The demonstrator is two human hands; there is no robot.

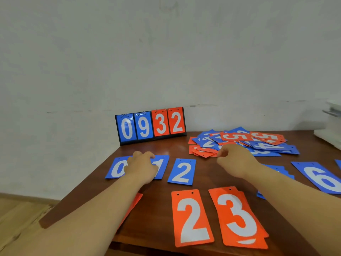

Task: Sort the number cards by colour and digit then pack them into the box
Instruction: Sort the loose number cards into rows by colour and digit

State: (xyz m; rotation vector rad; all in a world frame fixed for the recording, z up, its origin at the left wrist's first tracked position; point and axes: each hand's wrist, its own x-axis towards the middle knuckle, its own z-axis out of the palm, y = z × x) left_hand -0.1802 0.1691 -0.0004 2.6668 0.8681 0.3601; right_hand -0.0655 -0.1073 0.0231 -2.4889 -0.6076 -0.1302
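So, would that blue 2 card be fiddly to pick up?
Probably light and thin: the blue 2 lies flat on the table. It looks like smooth plastic sheet, so likely slippery and slightly bendy. With no raised edge showing, sliding it might be easier than lifting it.

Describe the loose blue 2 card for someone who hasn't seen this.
Find the flip scoreboard at the back of the table. Before it runs a row of blue cards; the blue 2 card lies between the left hand and right hand. Its neighbours are partly covered, and the nearer 2 is orange.
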